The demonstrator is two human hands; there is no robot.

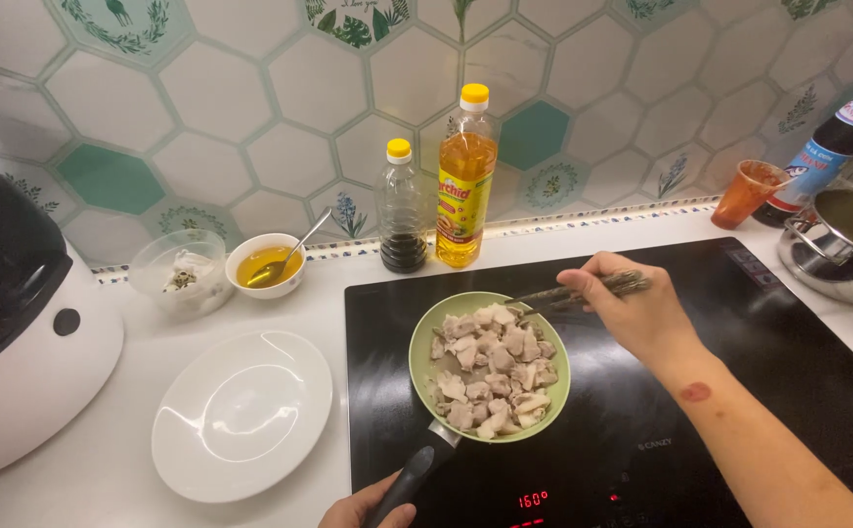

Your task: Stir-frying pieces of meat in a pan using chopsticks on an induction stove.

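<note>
Hands grip: left [363,510] wraps pan handle [412,481], right [632,308] pinches chopsticks [568,293] over meat-filled green pan [422,342].

1. Centre of frame: pan [424,344] on cooktop [739,391], meat pieces [490,370] in it.
2. Left of pan: empty plate [240,416] on counter [104,460].
3. Upper centre, behind pan: two bottles [465,186] against wall.
4. Left of bottles: two small bowls [266,264].
5. Far left: rice cooker [16,332].
6. Upper right: pot [837,249].

Hexagon-tiled wall [211,88] in white and teal behind white counter [104,469].
</note>
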